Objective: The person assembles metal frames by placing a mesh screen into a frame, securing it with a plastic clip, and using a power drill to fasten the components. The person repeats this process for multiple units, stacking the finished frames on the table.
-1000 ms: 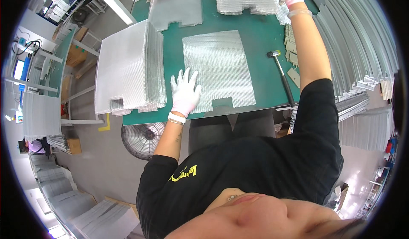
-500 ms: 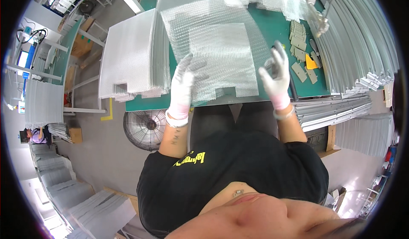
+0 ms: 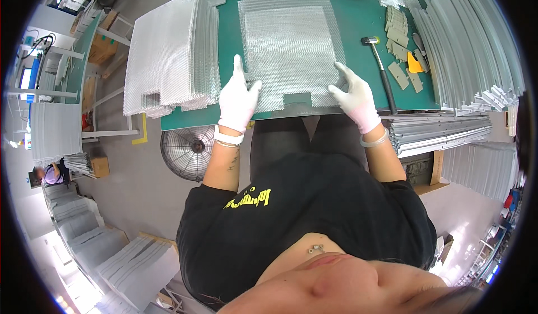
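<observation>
Mesh sheets (image 3: 291,45) between stack (image 3: 159,56) and hammer (image 3: 386,87); small plates (image 3: 397,36) farther right.

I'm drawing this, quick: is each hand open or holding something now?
Left hand: open, by the left side of the mesh sheets.
Right hand: open, by their right side.
</observation>
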Demonstrator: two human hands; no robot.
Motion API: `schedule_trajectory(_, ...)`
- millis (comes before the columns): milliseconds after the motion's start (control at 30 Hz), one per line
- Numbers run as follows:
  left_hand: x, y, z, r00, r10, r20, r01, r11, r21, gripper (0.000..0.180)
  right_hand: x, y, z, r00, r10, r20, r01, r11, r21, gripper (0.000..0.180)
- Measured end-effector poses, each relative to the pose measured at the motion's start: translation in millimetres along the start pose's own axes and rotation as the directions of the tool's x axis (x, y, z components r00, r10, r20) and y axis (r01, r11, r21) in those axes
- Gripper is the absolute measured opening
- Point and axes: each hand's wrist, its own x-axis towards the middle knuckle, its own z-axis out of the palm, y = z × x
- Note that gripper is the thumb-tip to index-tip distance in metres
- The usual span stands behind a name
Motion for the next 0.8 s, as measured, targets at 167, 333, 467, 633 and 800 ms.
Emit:
schedule_trajectory(167, 9, -21, 15, 0.99, 0.138, 0.028, -0.141, 0.982, 0.124, 0.078, 1, 10, 12, 0.998, 0.057, 0.018, -0.056, 0.997, -0.044, 0.057)
schedule_trajectory(333, 13, -31, 28, 0.976, 0.218, 0.014, -0.217, 0.958, 0.188, 0.063, 0, 24, 27, 0.998, 0.06, 0.035, -0.052, 0.98, -0.192, 0.056)
schedule_trajectory(467, 11, -30, 29, 0.984, 0.175, 0.038, -0.179, 0.971, 0.157, 0.055, -3, 25, 28, 1.0, 0.014, 0.028, -0.007, 0.973, -0.229, 0.056)
schedule_trajectory(633, 11, -35, 36, 0.984, 0.178, 0.021, -0.179, 0.965, 0.19, 0.054, -2, 23, 27, 0.999, 0.029, 0.046, -0.016, 0.964, -0.265, 0.055)
schedule_trajectory(800, 11, -15, 26, 0.995, 0.048, 0.082, -0.067, 0.967, 0.246, 0.055, 8, -7, 8, 0.97, 0.176, 0.168, -0.078, 0.879, -0.471, 0.051)
